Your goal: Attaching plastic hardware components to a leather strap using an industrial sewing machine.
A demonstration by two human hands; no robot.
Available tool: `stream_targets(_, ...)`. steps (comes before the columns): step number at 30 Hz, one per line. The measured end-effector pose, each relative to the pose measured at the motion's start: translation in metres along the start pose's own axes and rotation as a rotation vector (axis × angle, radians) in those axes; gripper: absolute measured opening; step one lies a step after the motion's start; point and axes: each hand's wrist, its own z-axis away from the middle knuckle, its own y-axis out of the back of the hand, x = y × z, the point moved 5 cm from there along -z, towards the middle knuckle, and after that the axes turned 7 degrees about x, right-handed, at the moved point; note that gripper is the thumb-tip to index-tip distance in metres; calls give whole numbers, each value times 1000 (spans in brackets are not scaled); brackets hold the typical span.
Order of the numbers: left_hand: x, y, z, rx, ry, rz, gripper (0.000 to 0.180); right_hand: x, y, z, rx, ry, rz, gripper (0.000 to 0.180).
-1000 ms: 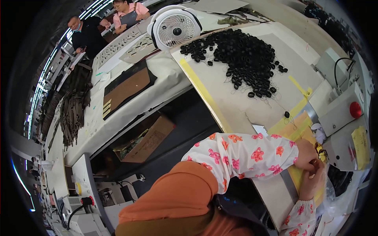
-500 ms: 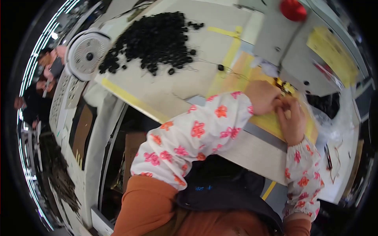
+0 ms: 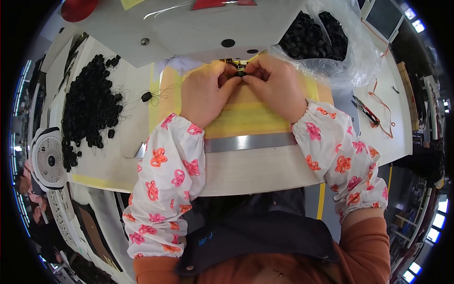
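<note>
My left hand and my right hand meet right under the sewing machine's head, close to its presser foot. Thumb and fingers of both are pinched together on a small black loop that looks like fabric band. Most of it is hidden by the fingertips. Beneath my hands the machine bed carries yellow tape. To the left lies a single black loop with loose threads trailing toward my left hand.
A big pile of black loops with thread ends covers the table's left side. A clear plastic bag of black loops stands at the right, with thread snips and an orange cord nearby. A white fan sits far left.
The view has turned, so the machine and my hands now appear near the middle top. Both hands stay together by the presser foot, and the black loop between them now shows.
</note>
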Motion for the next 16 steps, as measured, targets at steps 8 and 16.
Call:
stream_targets(8,-4,2,-10,36,138,-6,23,0,2,-11,63,147,35,7)
stream_targets(16,-8,2,-12,-36,197,-43,26,-1,1,-12,66,142,87,6)
